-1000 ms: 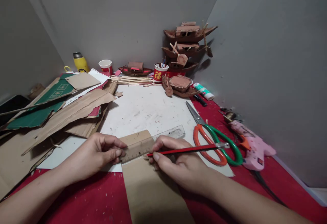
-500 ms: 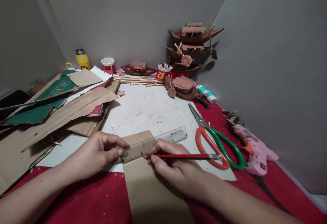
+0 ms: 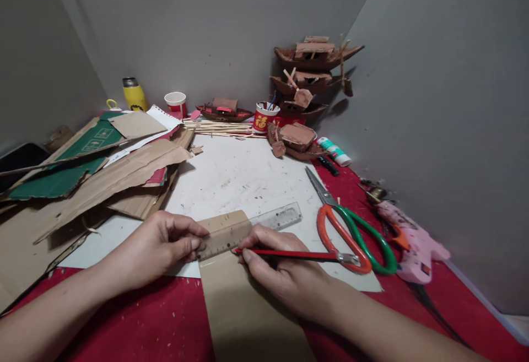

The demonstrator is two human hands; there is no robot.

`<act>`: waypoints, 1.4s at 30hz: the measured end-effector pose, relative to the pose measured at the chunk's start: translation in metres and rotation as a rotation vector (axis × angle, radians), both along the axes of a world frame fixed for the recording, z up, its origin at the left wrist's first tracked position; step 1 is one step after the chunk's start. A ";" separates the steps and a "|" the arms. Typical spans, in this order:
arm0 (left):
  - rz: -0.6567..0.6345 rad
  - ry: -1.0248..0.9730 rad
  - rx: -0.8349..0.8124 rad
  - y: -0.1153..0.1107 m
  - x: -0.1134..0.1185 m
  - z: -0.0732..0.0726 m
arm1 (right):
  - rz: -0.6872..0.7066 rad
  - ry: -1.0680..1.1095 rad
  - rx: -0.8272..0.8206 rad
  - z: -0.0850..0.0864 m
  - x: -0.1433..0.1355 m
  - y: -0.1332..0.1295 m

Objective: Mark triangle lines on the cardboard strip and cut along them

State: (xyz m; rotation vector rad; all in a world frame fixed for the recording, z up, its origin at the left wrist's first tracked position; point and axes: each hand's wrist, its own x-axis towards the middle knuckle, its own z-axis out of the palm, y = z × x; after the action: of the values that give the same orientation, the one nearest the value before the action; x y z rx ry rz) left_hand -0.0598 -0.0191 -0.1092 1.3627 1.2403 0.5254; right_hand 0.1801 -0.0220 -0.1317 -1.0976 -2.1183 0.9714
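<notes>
A clear ruler lies across a brown cardboard strip. My left hand pinches the ruler's left end at the strip's left edge. Closed around a red pencil, my right hand rests by the ruler's lower edge, the pencil's tip pointing left at the cardboard. Beyond the ruler, the strip's far end carries short dark marks. Under it are white paper and a red cloth.
Scissors with orange and green handles lie right of my right hand, beside a pink glue gun. Cardboard pieces are heaped at left. Model boats, thin sticks, paper cups and a yellow bottle stand behind.
The ruler has shifted very slightly at its right end. The pencil's back end has dipped a little in my right hand. My left hand keeps its hold.
</notes>
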 end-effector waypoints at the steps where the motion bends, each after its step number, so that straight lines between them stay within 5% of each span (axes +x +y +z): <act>1: 0.000 0.001 0.002 0.000 0.000 0.000 | -0.001 0.003 -0.002 0.000 -0.001 0.000; 36: -0.024 0.010 0.028 -0.001 0.002 0.004 | -0.016 0.003 -0.043 0.005 -0.004 0.001; 42: -0.020 0.007 0.051 -0.001 0.002 0.003 | -0.099 0.160 -0.188 0.010 0.002 0.003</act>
State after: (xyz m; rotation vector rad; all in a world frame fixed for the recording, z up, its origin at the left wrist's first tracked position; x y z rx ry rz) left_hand -0.0583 -0.0200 -0.1065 1.4200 1.2246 0.5421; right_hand 0.1817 -0.0187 -0.1222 -1.1615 -1.8573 1.1881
